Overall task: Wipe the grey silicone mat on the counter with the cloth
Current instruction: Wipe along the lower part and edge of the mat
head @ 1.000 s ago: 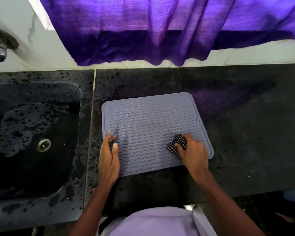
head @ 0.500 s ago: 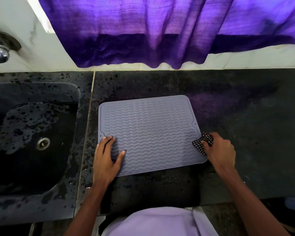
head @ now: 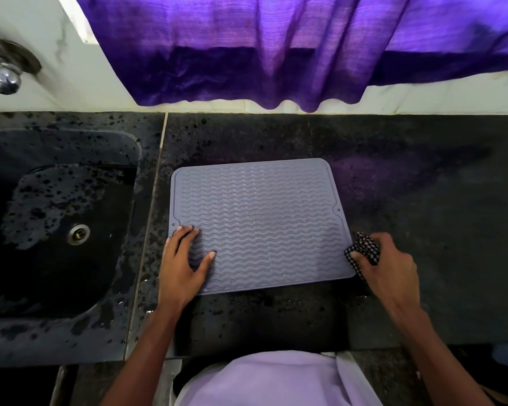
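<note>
The grey silicone mat (head: 261, 218) with wavy ridges lies flat on the black counter (head: 423, 230). My left hand (head: 182, 265) rests palm down on the mat's near left corner, fingers spread. My right hand (head: 390, 271) is at the mat's near right corner, closed around a bunched black-and-white checked cloth (head: 364, 252). The cloth sits at the mat's right edge, partly over the counter.
A dark wet sink (head: 56, 230) with a metal drain (head: 78, 234) lies left of the mat. A chrome tap (head: 3, 77) is on the white wall at the upper left. A purple curtain (head: 276, 48) hangs over the counter's back edge.
My right hand has slid the cloth rightward across the mat, from its near middle to its right edge. My left hand has shifted slightly and spread its fingers on the left corner.
</note>
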Tool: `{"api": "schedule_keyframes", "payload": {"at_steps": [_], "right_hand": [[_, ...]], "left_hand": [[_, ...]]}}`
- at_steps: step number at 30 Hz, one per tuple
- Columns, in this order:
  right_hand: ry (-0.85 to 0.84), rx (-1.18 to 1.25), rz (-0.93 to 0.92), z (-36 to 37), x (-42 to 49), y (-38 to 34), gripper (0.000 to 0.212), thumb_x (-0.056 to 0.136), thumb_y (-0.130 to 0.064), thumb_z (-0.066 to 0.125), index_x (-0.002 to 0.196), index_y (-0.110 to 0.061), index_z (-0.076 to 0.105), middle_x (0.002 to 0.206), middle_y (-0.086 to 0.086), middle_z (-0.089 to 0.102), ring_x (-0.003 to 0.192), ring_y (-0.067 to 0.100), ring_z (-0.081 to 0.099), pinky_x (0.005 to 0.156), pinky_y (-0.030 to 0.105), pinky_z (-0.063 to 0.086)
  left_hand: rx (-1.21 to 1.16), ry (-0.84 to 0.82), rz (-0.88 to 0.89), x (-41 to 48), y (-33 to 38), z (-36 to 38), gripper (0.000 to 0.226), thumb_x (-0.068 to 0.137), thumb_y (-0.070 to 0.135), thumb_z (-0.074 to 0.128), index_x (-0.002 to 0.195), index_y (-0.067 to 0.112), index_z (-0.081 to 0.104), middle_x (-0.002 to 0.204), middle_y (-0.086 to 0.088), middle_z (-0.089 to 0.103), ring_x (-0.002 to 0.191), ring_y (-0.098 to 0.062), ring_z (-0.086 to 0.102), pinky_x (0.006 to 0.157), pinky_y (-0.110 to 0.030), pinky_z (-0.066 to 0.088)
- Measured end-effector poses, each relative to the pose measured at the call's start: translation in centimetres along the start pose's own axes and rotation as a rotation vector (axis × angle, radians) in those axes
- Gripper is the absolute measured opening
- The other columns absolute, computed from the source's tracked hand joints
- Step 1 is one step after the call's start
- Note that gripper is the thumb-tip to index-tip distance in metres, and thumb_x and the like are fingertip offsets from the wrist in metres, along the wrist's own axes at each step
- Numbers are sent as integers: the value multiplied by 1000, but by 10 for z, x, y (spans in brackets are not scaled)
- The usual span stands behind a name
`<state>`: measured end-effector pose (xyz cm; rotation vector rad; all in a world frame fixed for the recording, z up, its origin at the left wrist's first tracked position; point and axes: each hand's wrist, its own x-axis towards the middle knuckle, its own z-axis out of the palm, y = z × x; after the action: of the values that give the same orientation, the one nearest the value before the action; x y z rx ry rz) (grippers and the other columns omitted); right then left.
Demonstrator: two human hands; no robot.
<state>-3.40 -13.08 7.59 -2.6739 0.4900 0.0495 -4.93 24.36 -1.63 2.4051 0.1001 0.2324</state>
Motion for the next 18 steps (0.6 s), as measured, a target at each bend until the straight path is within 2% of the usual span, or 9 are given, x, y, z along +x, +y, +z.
{"api": "schedule_keyframes", "payload": {"at_steps": [2, 5, 7, 9, 11, 15, 18], "right_hand": [[-32, 58, 5, 7, -2, -3, 41, 79, -30, 76, 112, -22, 53, 91, 18, 70, 84, 37, 67, 70, 38, 51], [-34, 95, -29, 20, -4, -9, 38, 80, -26, 74, 110, -26, 51, 89, 15, 71, 80, 34, 68, 69, 38, 53], [-21, 103, -25, 25, -4, -12, 37, 81, -24, 72, 111, -24, 50, 90, 18, 71, 80, 36, 67, 69, 40, 54], [-22, 129, 7, 24, -3, -13, 36, 82, -24, 71, 112, -21, 51, 92, 19, 69, 83, 37, 66, 71, 39, 53], [-36, 133, 8, 24, -1, -13, 36, 82, -25, 70, 113, -22, 51, 93, 19, 69, 84, 36, 66, 72, 39, 53], [-78, 65, -67, 24, 1, -20, 37, 82, -25, 70, 112, -22, 49, 90, 19, 69, 79, 36, 66, 68, 42, 55], [-106, 27, -104, 28, 0, -31, 35, 81, -23, 69, 108, -22, 48, 87, 17, 68, 76, 36, 65, 64, 41, 55]], "left_hand": [[-13, -1, -5, 1, 1, -1, 62, 88, 48, 66, 136, 9, 57, 144, -2, 49, 141, -20, 41, 117, -41, 35], [-74, 5, -42, 3, 2, -3, 53, 87, 29, 76, 133, 10, 60, 142, 0, 51, 138, -15, 43, 118, -30, 32], [-118, 9, -74, 4, 3, -5, 46, 87, 21, 75, 130, 10, 63, 140, -1, 53, 136, -13, 44, 117, -18, 28], [-162, 10, -100, 6, 4, -7, 41, 91, 22, 71, 129, 10, 64, 139, -3, 55, 135, -14, 47, 114, -12, 26], [-185, 6, -115, 7, 4, -8, 39, 95, 30, 65, 129, 11, 64, 138, -3, 56, 134, -15, 48, 115, -15, 28], [-234, -6, -138, 7, 3, -8, 49, 96, 45, 53, 130, 12, 63, 138, -1, 57, 135, -12, 47, 117, -29, 32], [-258, -6, -155, 6, 3, -9, 57, 95, 53, 46, 131, 12, 62, 139, -2, 57, 135, -14, 46, 117, -31, 32]]}}
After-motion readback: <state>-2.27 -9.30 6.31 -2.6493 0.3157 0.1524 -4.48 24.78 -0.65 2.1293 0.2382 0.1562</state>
